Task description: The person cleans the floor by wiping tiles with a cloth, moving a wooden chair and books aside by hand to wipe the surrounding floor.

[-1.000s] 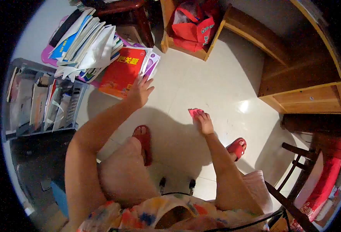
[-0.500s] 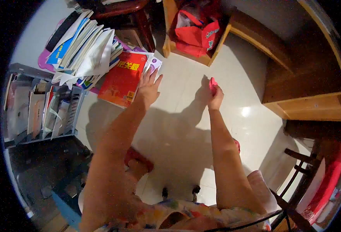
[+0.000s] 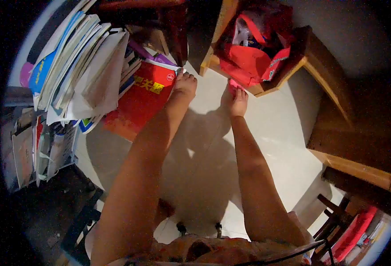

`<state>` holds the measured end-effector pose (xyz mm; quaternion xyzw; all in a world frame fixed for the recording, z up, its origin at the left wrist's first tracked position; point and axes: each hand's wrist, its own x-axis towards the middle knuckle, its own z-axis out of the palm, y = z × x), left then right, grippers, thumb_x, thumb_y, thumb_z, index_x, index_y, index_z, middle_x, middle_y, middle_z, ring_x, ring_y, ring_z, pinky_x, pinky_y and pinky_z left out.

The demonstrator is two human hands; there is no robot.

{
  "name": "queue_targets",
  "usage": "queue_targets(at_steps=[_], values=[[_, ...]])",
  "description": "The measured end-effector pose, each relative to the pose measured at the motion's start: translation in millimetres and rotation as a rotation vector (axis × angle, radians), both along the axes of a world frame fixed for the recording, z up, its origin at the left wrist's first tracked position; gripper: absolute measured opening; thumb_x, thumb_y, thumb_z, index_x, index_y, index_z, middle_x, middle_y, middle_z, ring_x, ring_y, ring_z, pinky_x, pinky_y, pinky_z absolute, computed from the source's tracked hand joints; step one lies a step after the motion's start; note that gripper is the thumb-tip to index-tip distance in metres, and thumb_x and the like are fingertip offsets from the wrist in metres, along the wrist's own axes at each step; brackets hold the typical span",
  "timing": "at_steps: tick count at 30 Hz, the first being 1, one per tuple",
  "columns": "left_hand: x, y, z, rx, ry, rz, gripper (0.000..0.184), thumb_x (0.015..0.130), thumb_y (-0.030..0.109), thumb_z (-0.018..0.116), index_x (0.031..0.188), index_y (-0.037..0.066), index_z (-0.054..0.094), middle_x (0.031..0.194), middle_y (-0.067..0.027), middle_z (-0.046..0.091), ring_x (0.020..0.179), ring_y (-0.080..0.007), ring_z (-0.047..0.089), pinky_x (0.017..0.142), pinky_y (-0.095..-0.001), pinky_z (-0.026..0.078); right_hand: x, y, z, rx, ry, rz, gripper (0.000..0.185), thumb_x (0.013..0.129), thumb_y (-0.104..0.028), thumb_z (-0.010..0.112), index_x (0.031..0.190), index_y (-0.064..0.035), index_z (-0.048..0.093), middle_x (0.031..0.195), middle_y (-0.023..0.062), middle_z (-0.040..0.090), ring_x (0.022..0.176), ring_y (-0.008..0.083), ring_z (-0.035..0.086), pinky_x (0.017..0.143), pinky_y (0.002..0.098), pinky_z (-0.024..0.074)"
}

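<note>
My left hand (image 3: 186, 86) rests at the right edge of the red book (image 3: 144, 95) with yellow lettering, its fingers bent over the edge near the top corner. Whether those fingers grip the book is not clear. Purple and white booklets (image 3: 153, 54) show partly behind it. My right hand (image 3: 239, 103) has its fingers closed on a small pink object (image 3: 235, 84), low over the floor beside the front edge of a wooden shelf unit. Left of the red book leans a tall stack of books and papers (image 3: 87, 62).
A red bag (image 3: 253, 60) sits in the wooden shelf unit (image 3: 266, 91). Wooden furniture (image 3: 359, 164) stands at the right, above a dark chair (image 3: 332, 213). A file rack (image 3: 67, 153) is at the left. Dark stool legs (image 3: 175, 33) rise behind the book.
Both hands have reached farther forward, the right one with the pink object toward the shelf unit. The view has shifted closer to the book stack and the red bag.
</note>
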<state>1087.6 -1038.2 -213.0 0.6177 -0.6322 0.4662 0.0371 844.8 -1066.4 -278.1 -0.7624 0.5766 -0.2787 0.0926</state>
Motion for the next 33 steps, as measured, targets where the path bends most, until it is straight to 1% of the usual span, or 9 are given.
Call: queue_targets(at_steps=[4,7,11,13,15,18,24,28,33], values=[[10.6,-19.6,-13.6,-0.241,0.309,-0.177,0.019,0.09,0.013,0.05,0.074,0.013,0.059,0.067,-0.0041,0.055,0.056,-0.0173,0.053,0.048,-0.0285,0.044,8.2,-6.2,0.7,0.005,0.026,0.008,0.034,0.086,-0.008,0.048,0.119,-0.0018,0.053,0.128,0.0222,0.052,0.116,0.0412,0.048,0.1,0.0459,0.0416],[-2.0,-10.8,-11.6,-0.161,-0.436,0.392,0.021,0.094,0.012,0.047,0.077,0.011,0.059,0.071,-0.003,0.057,0.057,-0.014,0.052,0.049,-0.0272,0.044,12.3,-5.2,2.0,-0.044,0.025,0.018,0.035,0.085,-0.008,0.054,0.119,-0.0033,0.055,0.124,0.021,0.054,0.114,0.0413,0.049,0.099,0.0469,0.0423],[11.4,-1.7,-19.2,-0.174,0.031,-0.114,0.022,0.098,0.021,0.044,0.087,0.009,0.059,0.08,-0.0016,0.059,0.066,-0.0127,0.054,0.053,-0.0283,0.046,11.8,-6.5,-13.5,-0.061,0.033,0.037,0.039,0.083,-0.008,0.058,0.122,-0.0056,0.056,0.129,0.018,0.053,0.117,0.0405,0.048,0.101,0.0462,0.0416],[21.7,1.5,-39.3,0.037,0.305,-0.262,0.022,0.094,0.023,0.047,0.089,0.01,0.064,0.087,-0.0022,0.063,0.08,-0.0144,0.056,0.072,-0.0367,0.039,14.4,-4.9,-17.1,-0.057,0.055,0.046,0.041,0.083,-0.007,0.059,0.124,-0.0063,0.055,0.133,0.016,0.051,0.119,0.04,0.046,0.103,0.0451,0.0407],[19.9,12.0,-67.3,0.85,0.415,-0.07,0.024,0.085,0.021,0.052,0.09,0.013,0.074,0.098,-0.0047,0.071,0.105,-0.019,0.062,0.109,-0.0534,0.024,15.0,-4.8,-18.3,-0.058,0.073,0.059,0.044,0.082,-0.006,0.059,0.126,-0.0069,0.054,0.136,0.0146,0.05,0.12,0.0399,0.045,0.104,0.0444,0.0401],[17.1,22.4,-134.1,0.857,0.388,-0.03,0.02,0.081,0.021,0.056,0.082,0.011,0.072,0.091,-0.0077,0.069,0.1,-0.0196,0.062,0.11,-0.0563,0.024,15.4,-2.8,-8.1,-0.027,0.069,0.087,0.044,0.083,-0.006,0.056,0.127,-0.0068,0.055,0.136,0.0155,0.05,0.121,0.0406,0.044,0.104,0.0447,0.0396],[5.6,51.6,-33.5,0.888,0.464,-0.207,0.017,0.078,0.019,0.059,0.086,0.007,0.068,0.09,-0.0091,0.066,0.102,-0.0254,0.061,0.11,-0.0608,0.025,18.4,-6.5,8.0,0.209,-0.272,0.215,0.047,0.076,0.004,0.054,0.122,-0.0083,0.061,0.133,0.0143,0.054,0.12,0.0353,0.048,0.103,0.0411,0.0404],[19.4,66.7,-15.7,0.418,0.519,-0.54,0.029,0.08,0.027,0.061,0.104,0.012,0.066,0.117,-0.0107,0.058,0.122,-0.0287,0.05,0.107,-0.0666,0.024,65.1,8.4,66.0,0.025,-0.236,0.545,0.044,0.079,0.004,0.057,0.12,-0.0132,0.063,0.128,0.0125,0.058,0.113,0.0352,0.055,0.098,0.0398,0.0454],[18.6,115.5,46.9,0.543,0.816,-0.044,0.059,0.084,0.052,0.057,0.134,0.02,0.052,0.146,-0.0154,0.036,0.139,-0.0389,0.03,0.106,-0.0709,0.021,132.7,-13.4,89.6,-0.046,-0.214,0.759,0.042,0.083,0.0,0.057,0.121,-0.0143,0.062,0.129,0.0098,0.058,0.114,0.0321,0.057,0.096,0.04,0.0478]])
